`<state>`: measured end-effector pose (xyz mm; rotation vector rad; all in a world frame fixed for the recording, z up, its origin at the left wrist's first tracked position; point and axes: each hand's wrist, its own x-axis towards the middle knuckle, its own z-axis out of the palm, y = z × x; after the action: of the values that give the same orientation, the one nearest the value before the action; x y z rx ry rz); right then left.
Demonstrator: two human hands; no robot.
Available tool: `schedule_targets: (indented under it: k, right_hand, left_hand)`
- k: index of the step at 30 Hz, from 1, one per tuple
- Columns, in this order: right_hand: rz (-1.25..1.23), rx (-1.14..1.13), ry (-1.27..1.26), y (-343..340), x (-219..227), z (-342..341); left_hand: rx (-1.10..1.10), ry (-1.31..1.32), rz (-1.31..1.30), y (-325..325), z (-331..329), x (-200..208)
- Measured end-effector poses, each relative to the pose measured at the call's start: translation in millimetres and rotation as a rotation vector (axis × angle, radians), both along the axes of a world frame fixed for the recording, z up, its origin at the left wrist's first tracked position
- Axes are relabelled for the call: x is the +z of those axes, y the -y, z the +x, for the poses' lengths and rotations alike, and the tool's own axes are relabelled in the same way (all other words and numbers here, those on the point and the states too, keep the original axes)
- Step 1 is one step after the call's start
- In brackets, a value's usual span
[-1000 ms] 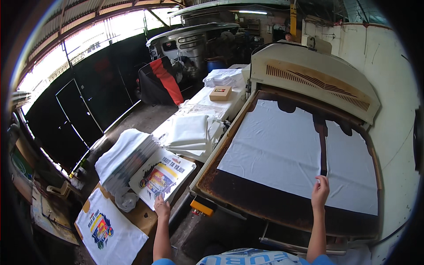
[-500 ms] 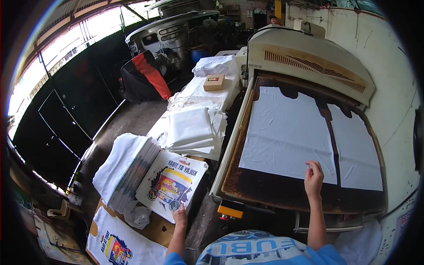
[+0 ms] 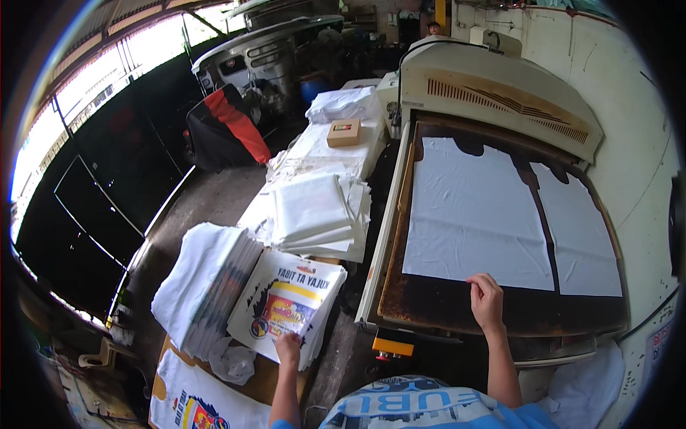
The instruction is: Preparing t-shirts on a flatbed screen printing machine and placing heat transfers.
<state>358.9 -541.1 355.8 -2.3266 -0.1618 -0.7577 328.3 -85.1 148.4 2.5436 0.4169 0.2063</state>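
My left hand (image 3: 288, 350) is closed at the near edge of the top printed sheet (image 3: 299, 292), its fingers pinching the edge. That sheet lies on a stack and bears mirrored dark lettering with a yellow, red and blue design. My right hand (image 3: 487, 304) hovers over the dark bed of a heat press (image 3: 443, 300), fingers curled with thumb and fingertips together. Its fingertips are at the near edge of a large white fabric piece (image 3: 475, 214); whether they hold anything cannot be made out. A narrower white fabric piece (image 3: 582, 229) lies flat to its right.
Left of the sheets stands a tall stack of folded white fabric (image 3: 204, 282), with a crumpled plastic bag (image 3: 232, 360) and a printed white piece (image 3: 204, 400) nearer. Behind are more white fabric (image 3: 311, 211) and a cardboard box (image 3: 344, 133). A yellow control box (image 3: 393, 343) fronts the press.
My right hand has moved left and nearer, from above the large fabric piece to its near edge. My left hand's fingers have closed at the sheet's edge. The view has shifted slightly.
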Motion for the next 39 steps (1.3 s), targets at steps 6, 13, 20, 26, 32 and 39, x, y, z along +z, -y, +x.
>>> schedule_targets:
  k: [6, 13, 20, 26, 32, 39]
  right_hand:
    - [0.16, 0.048, -0.075, -11, -13, 14]
    - [0.763, 0.474, -0.925, -72, -39, 34]
    - [1.539, 1.074, -1.431, -76, -23, 33]
    - [1.943, 0.675, -0.946, 8, -16, 62]
    - [1.046, 0.228, -0.282, 72, 59, 54]
    - [1.376, 0.595, -0.548, 52, 29, 27]
  left_hand:
    - [0.07, 0.435, 0.171, 15, 44, 132]
    - [-0.261, 0.724, -0.437, 142, 93, 305]
    - [-0.496, 0.807, -0.717, 212, 102, 350]
    - [-0.627, 0.805, -0.987, 248, 124, 361]
    - [-0.618, 0.785, -1.159, 265, 133, 373]
    - [-0.584, 0.659, -1.406, 267, 158, 353]
